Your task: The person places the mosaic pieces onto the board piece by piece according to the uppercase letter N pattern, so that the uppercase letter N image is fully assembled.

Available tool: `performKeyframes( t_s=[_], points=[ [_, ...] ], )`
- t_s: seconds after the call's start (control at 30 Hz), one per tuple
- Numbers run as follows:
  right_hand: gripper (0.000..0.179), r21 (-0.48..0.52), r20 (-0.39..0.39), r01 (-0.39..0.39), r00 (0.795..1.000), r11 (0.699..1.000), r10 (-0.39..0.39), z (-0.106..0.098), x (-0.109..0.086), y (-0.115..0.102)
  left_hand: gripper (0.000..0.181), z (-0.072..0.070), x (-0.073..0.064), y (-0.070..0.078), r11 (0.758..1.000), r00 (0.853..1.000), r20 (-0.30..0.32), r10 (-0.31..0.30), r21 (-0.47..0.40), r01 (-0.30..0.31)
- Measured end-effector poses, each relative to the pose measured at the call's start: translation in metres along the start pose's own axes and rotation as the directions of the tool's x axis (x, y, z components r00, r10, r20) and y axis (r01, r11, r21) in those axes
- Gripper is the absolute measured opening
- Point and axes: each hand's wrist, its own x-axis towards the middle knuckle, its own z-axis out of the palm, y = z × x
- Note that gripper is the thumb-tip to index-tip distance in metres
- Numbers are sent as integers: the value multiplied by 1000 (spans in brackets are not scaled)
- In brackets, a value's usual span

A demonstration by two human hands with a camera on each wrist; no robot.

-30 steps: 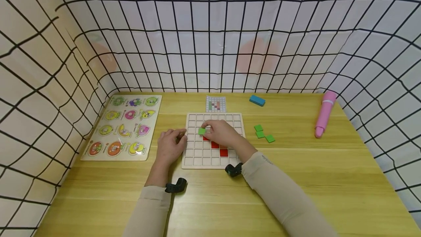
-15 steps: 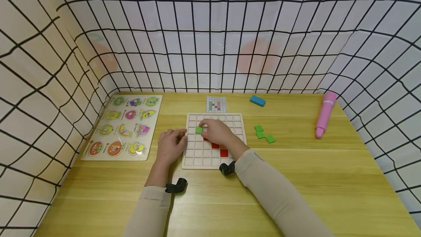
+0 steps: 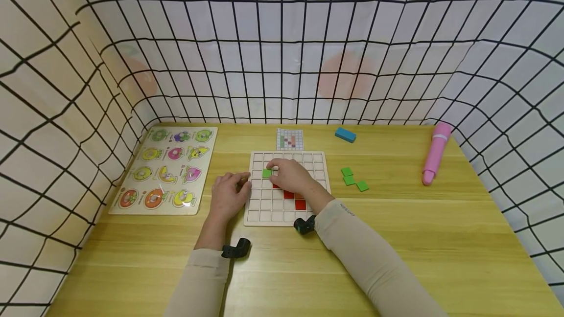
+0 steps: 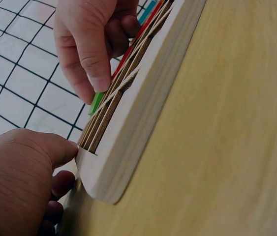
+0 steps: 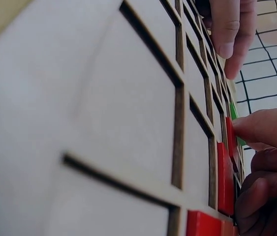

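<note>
A pale wooden grid board [image 3: 260, 216] lies in the middle of the table. Between thumb and index finger, my right hand [image 3: 292, 177] pinches a green square tile [image 3: 267, 173] over the upper left cells; in the left wrist view the green tile [image 4: 96, 103] stands tilted at the board's surface. Red tiles [image 3: 300, 205] run diagonally down the board, partly hidden under the right hand. My left hand [image 3: 228, 193] rests at the board's left edge, its thumb touching the corner in the left wrist view and its other fingers loosely bent.
Loose green tiles [image 3: 348, 180] lie right of the board. A small pattern card [image 3: 289, 139] sits behind it, with a blue block [image 3: 345, 134] nearby. A fruit puzzle board [image 3: 163, 172] is at left, a pink pen-shaped thing [image 3: 435, 153] at right. Black wire mesh [image 3: 282, 70] surrounds the table.
My right hand has shifted slightly left and away from me with the green tile, then held nearly still over the last half second. My left hand has stayed in place.
</note>
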Motion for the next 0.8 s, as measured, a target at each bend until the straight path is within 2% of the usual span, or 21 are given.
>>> performKeyframes(
  t_s=[0.27, 0.47, 0.8],
  points=[
    [35, -14, -1, 14, 1000, 1000, -14, 0, 1, 1, 35, 0, 0, 0, 1000, 1000, -8, 8, -2, -8],
    [35, 2, -1, 14, 1000, 1000, -14, 2, 2, 2, 36, -1, -1, 0, 1000, 1000, 13, -10, 4, 10],
    [35, 136, -16, 8, 1000, 991, -6, -14, -11, -2, 36, -2, -1, 1, 1000, 999, 24, -28, 6, 27]
  ],
)
